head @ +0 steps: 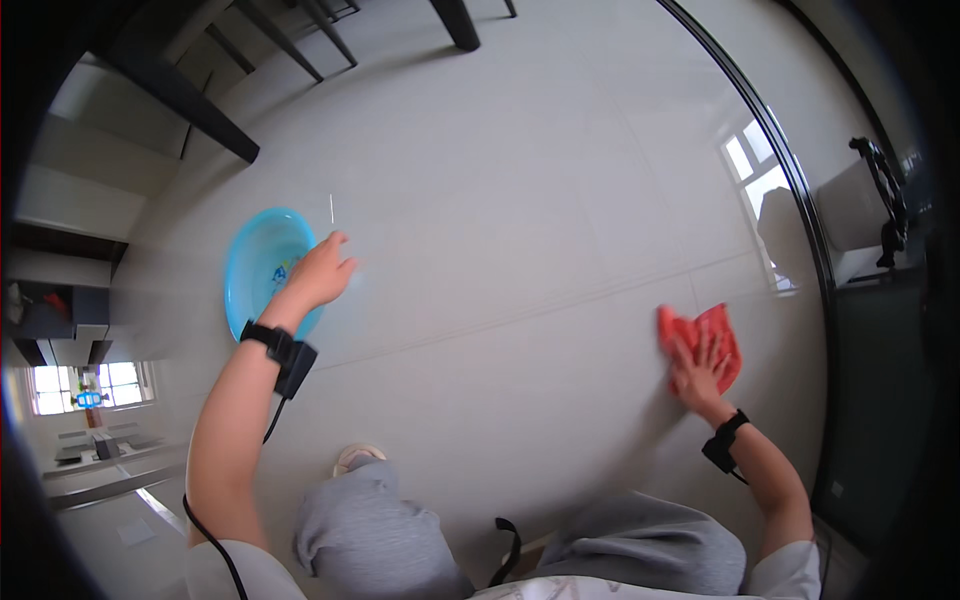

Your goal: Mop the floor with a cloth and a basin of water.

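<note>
My left hand (322,274) is over the right rim of a light-blue plastic basin (255,247) on the floor. Its fingers are loosely bent and apart, with nothing visible between them. A coloured print shows inside the basin, partly hidden by this hand. Far to the right, my right hand (701,375) lies flat with spread fingers on a red cloth (724,330), holding it down against the glossy tiled floor (495,247). The cloth is rumpled, and part of it is under the palm. Each wrist wears a black strap with a small box and cable.
Dark furniture legs (202,112) stand at the upper left, with more legs (457,26) at the top. A black floor track (795,172) curves along the right side, with a pale object (851,202) beyond it. My shoe (358,456) and grey-trousered knees (382,525) are close below.
</note>
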Tool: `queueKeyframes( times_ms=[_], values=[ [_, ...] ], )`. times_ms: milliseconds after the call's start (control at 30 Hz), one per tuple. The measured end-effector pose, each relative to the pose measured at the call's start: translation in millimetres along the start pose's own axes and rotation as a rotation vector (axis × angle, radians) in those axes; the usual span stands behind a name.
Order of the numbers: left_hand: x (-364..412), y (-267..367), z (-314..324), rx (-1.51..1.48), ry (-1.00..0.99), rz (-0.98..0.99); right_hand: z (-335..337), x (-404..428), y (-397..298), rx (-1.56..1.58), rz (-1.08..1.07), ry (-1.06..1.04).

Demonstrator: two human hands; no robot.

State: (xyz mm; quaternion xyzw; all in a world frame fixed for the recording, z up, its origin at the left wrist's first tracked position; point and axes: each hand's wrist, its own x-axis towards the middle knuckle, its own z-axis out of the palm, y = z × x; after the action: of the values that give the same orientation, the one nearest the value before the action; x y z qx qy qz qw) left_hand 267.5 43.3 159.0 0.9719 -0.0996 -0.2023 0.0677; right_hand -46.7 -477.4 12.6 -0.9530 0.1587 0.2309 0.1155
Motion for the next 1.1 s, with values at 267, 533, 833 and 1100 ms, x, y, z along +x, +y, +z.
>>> queueKeyframes(
  times_ms=[267,533,833,1100],
  values=[
    [-109.0,-305.9,73.4,0.204,0.54,-0.604,3.7,67.4,-279.5,-0.269,-0.711,0.018],
    [-107.9,-294.1,86.6,-1.79,0.025,-0.607,11.4,95.4,-370.0,-0.15,-0.35,0.209],
    [-87.4,-289.6,109.5,-2.068,0.196,-0.618,14.7,90.1,-373.4,-0.169,-0.216,0.281],
    [-66.4,-330.8,121.0,-2.036,0.266,-0.616,45.8,104.8,-364.0,-0.129,-0.186,0.334]
  ],
)
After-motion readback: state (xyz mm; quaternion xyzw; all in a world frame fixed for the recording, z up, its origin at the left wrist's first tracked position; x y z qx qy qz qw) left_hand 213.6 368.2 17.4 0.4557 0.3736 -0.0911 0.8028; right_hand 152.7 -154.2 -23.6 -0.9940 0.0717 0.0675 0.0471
